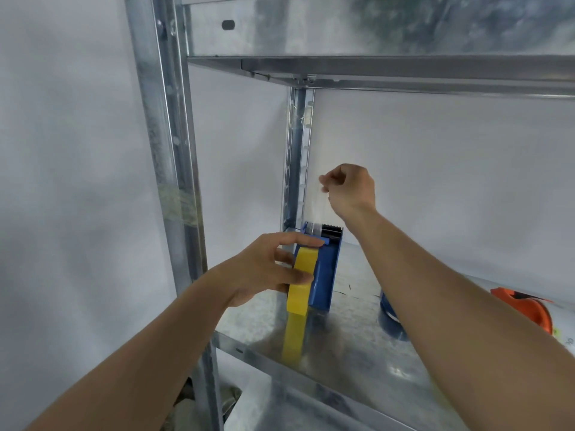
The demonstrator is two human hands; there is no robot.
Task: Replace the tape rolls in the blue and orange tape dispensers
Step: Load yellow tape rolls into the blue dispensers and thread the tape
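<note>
The left hand (267, 269) grips the yellow roll (301, 279) in the blue dispenser (326, 272) on the shelf (351, 346); the right hand (350, 189) pinches clear tape (314, 209) (pulled up, faint).
</note>
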